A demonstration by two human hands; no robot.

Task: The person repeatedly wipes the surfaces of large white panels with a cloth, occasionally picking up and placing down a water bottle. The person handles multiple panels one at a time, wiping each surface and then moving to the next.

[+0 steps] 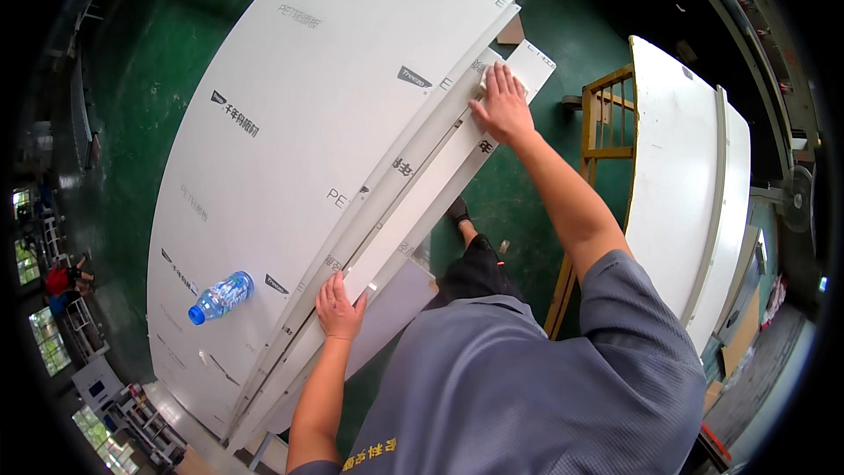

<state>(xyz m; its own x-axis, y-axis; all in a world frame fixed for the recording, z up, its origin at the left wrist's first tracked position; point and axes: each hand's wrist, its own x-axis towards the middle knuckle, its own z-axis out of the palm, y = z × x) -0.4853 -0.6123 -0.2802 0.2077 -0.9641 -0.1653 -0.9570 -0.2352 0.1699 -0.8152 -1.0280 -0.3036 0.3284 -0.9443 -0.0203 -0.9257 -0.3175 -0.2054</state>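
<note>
Long, narrow white strips [387,230] lie along the near right edge of a large white panel [290,79]. On the far part of the strips, my right hand [508,114] presses down with its fingers over a small white cloth-like piece, mostly hidden beneath them. My left hand [340,310] rests on the nearer part of a strip, fingers laid over it and thumb apart, holding nothing. Dark printed marks show on the panel and the strips.
A blue-capped plastic bottle [221,297] lies on the panel at the left. To the right, a yellow metal frame [607,114] stands beside more white boards [673,176]. The floor [527,211] is green. A person [66,281] is far off at left.
</note>
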